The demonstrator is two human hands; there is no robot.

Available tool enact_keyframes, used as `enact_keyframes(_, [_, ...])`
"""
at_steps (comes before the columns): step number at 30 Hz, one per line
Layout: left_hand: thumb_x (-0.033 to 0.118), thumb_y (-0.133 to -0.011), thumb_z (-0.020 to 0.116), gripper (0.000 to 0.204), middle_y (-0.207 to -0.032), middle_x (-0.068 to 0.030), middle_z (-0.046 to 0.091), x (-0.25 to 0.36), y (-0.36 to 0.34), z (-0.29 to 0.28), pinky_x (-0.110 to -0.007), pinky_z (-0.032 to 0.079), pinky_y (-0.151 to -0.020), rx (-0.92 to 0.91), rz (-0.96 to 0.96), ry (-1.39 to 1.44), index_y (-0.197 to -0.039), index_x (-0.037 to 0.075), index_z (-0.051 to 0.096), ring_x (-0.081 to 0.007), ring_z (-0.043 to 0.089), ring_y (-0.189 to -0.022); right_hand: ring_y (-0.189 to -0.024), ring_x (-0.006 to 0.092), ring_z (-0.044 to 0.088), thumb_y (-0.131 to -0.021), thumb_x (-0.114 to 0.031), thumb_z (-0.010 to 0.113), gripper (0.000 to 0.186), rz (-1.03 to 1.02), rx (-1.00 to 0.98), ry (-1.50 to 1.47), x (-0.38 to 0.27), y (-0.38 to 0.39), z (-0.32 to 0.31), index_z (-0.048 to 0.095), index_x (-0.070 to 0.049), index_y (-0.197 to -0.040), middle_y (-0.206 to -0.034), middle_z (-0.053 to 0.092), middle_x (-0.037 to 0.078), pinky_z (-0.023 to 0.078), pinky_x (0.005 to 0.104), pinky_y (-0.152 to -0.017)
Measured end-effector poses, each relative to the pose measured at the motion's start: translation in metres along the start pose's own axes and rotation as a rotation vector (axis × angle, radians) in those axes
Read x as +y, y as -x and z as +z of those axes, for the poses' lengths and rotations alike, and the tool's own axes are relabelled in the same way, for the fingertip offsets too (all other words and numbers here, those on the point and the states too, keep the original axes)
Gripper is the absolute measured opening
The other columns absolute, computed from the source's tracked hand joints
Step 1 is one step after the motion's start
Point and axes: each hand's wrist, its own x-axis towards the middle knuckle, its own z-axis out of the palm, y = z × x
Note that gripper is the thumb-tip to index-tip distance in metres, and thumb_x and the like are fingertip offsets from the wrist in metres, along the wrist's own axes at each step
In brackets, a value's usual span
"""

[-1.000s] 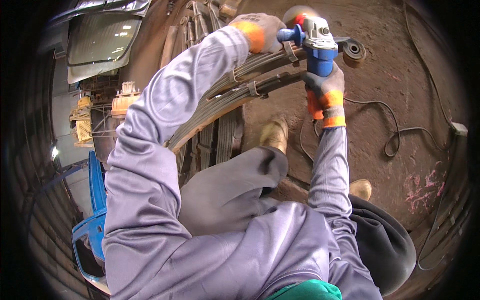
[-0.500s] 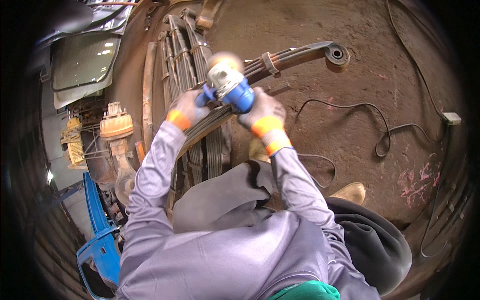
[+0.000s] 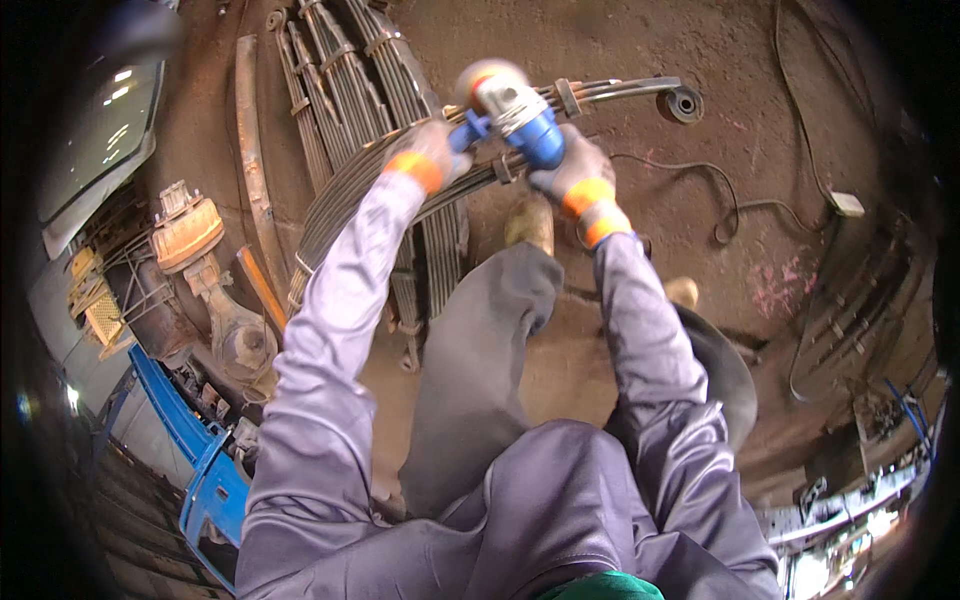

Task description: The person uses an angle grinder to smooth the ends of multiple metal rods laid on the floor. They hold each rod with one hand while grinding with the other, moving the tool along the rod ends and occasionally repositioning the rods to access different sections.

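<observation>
Both gloved hands grip our grinder [image 3: 515,110]: the left hand [image 3: 432,150] closed on its side handle, the right hand [image 3: 572,172] wrapped around the blue body. Between them, its head sits on the leaf spring [image 3: 420,160], which arches over more springs [image 3: 340,70] on the dirt floor [image 3: 780,130].

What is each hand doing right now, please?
Left hand: closed on the side handle of the angle grinder.
Right hand: closed on the grinder's blue body.
</observation>
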Motion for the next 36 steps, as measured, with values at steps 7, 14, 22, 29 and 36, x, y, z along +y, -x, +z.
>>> enact_keyframes(7, [0.037, -0.079, 0.076, 0.046, -0.112, -0.0168, 0.075, 0.070, -0.020, -0.032, -0.045, 0.054, -0.096, -0.043, 0.079, 0.025, -0.119, 0.015, 0.073, -0.0349, 0.071, -0.106, -0.090, 0.0293, 0.076, -0.065, -0.035, 0.081, 0.054, 0.189, -0.041, 0.028, -0.003, -0.013, -0.080, 0.073, -0.010, -0.112, -0.092, 0.077, 0.012, 0.056, 0.0407, -0.087])
enact_keyframes(14, [0.036, -0.081, 0.072, 0.048, -0.122, -0.0192, 0.073, 0.128, -0.056, 0.013, -0.046, 0.057, -0.095, -0.176, 0.085, 0.175, -0.124, 0.013, 0.073, -0.0359, 0.072, -0.111, -0.113, 0.0344, 0.071, -0.066, -0.035, 0.080, 0.056, 0.310, -0.035, 0.314, -0.012, -0.006, -0.157, 0.071, -0.012, -0.117, -0.115, 0.075, 0.018, 0.054, 0.0436, -0.096])
enact_keyframes(22, [0.033, -0.082, 0.074, 0.040, -0.115, -0.0149, 0.076, 0.197, -0.027, 0.034, -0.046, 0.054, -0.098, -0.094, -0.143, 0.437, -0.121, 0.022, 0.075, -0.0356, 0.071, -0.110, -0.109, 0.0360, 0.071, -0.067, -0.035, 0.078, 0.054, 0.101, -0.136, 0.570, 0.018, -0.038, -0.222, 0.071, -0.013, -0.116, -0.112, 0.075, 0.016, 0.055, 0.0456, -0.094])
enact_keyframes(29, [0.021, -0.080, 0.076, 0.033, -0.109, -0.0265, 0.074, 0.186, -0.011, 0.060, -0.047, 0.056, -0.092, 0.067, -0.281, 0.733, -0.108, 0.003, 0.075, -0.0422, 0.071, -0.107, -0.109, 0.0349, 0.072, -0.067, -0.040, 0.086, 0.061, -0.106, -0.300, 0.706, -0.017, -0.059, -0.219, 0.070, -0.015, -0.120, -0.114, 0.075, 0.016, 0.056, 0.0452, -0.095])
enact_keyframes(36, [0.031, -0.083, 0.076, 0.037, -0.111, -0.0264, 0.073, 0.191, -0.018, 0.070, -0.048, 0.056, -0.092, 0.070, -0.376, 0.795, -0.106, 0.003, 0.076, -0.0420, 0.070, -0.109, -0.106, 0.0355, 0.072, -0.071, -0.036, 0.083, 0.057, -0.135, -0.296, 0.886, -0.038, -0.079, -0.213, 0.068, -0.014, -0.122, -0.110, 0.076, 0.015, 0.057, 0.0457, -0.092])
